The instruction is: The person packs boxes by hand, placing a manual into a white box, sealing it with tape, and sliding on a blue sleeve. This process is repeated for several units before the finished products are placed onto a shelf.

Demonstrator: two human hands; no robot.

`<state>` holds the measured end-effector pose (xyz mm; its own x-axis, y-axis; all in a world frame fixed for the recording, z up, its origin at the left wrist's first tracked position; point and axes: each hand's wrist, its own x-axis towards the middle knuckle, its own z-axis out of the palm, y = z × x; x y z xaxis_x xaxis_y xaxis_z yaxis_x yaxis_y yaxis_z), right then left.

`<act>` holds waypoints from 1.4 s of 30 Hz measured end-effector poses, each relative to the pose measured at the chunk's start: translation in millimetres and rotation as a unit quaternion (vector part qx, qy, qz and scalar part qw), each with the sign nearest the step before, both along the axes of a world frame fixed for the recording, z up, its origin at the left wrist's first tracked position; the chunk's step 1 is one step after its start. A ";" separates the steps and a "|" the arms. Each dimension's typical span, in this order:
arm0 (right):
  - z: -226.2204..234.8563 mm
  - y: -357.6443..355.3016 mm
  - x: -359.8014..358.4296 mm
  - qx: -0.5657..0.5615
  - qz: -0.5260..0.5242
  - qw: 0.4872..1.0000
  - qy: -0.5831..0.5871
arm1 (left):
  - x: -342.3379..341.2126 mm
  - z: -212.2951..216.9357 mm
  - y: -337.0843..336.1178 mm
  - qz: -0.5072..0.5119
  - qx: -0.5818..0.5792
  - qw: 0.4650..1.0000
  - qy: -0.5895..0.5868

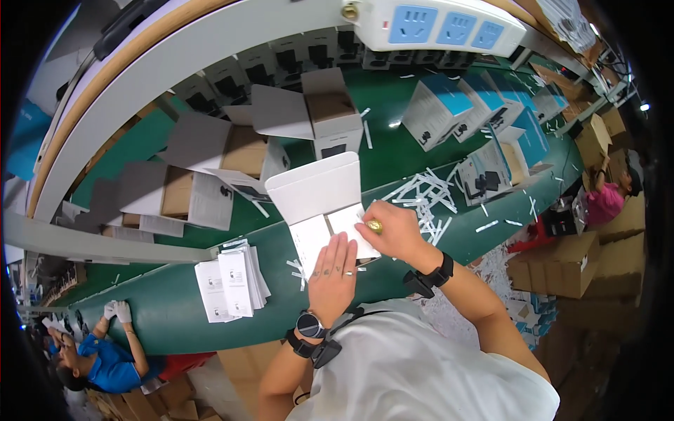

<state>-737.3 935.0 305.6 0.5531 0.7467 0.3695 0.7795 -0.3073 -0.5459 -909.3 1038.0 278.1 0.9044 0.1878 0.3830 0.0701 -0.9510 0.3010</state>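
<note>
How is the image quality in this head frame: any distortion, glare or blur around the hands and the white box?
Head view: strong fisheye bending, the conveyor's green belt and the grey rail curve toward a black rim. Even overhead light, with small glare spots on the belt. The left hand, right hand and white box are sharp at centre; the stacked cartons at the right edge look dimmer and softer.

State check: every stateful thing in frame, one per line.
white carton: lid flap up, inner flaps folded down
left hand: flat on a flap
right hand: fisted, pressing a flap
leaflet stack: loose, fanned
cartons on the belt: open, flaps spread
power strip: sockets empty
</note>
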 end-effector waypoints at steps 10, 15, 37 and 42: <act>7.4 87.1 -46.3 -0.062 0.105 0.991 -0.061 | -7.2 -11.3 -1.1 -0.033 -0.041 0.999 0.001; 10.8 96.1 -50.0 0.029 0.202 0.975 0.089 | -16.6 -18.0 2.6 -0.031 -0.059 0.997 0.044; 66.6 40.3 -36.7 -0.067 0.287 0.955 0.020 | -50.0 -11.0 41.0 -0.038 -0.597 0.789 -0.139; 66.8 44.6 -40.0 -0.067 0.308 0.949 -0.015 | -53.0 -7.6 51.5 -0.057 -0.556 0.818 -0.134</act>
